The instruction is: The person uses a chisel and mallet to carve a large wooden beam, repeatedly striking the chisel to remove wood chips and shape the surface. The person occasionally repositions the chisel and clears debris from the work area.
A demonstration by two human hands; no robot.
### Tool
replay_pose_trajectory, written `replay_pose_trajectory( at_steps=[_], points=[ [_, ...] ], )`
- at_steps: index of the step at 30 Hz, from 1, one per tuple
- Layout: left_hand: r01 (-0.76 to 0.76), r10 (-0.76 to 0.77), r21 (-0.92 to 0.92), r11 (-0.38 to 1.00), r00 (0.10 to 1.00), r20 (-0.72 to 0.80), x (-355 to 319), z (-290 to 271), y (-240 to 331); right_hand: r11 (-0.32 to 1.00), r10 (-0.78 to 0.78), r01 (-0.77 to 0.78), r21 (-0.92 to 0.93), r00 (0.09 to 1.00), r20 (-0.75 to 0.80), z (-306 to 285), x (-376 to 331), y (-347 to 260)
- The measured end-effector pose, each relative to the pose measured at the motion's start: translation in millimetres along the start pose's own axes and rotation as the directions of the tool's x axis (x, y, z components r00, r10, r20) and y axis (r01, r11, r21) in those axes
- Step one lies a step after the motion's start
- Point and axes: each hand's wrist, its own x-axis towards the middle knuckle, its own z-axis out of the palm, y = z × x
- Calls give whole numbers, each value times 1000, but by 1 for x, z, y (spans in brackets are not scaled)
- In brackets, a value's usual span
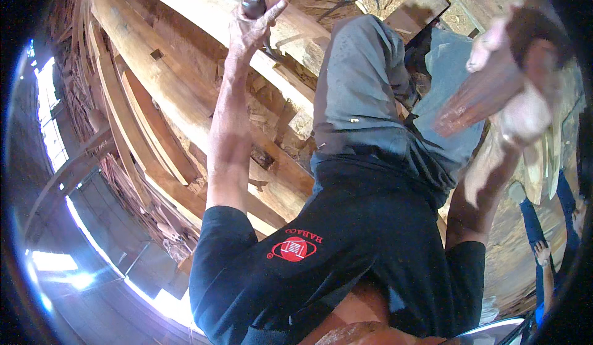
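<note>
A worker's left hand (250, 27) wraps its fingers around a chisel (254, 3) set against a rough-hewn timber beam (185, 92); the right hand (525, 107), blurred, clenches a wooden mallet (479, 98). Chips litter the partly cut joint, so carving looks unfinished.

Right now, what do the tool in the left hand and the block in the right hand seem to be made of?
The tool in the left hand shows a dark, rounded, smooth butt; it could be metal or dark wood, the rest is hidden. The block in the right hand looks like bare reddish-brown wood with streaky grain, though it is blurred. The beam beneath is pale, unpainted wood, rough and chipped.
</note>
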Motion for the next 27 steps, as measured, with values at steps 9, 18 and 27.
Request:
replay_pose_trajectory(
  at_steps=[9,18,27],
  points=[
    [-50,76,243,969,992,-98,-4,6,-35,716,-159,254,-650,966,203,82,14,77],
    [34,-94,-286,958,976,-197,-36,-32,-35,891,-21,72,-448,993,118,105,16,9],
    [65,-109,-223,973,976,-191,-35,-25,-37,453,177,238,-859,920,348,126,34,72]
  ],
)
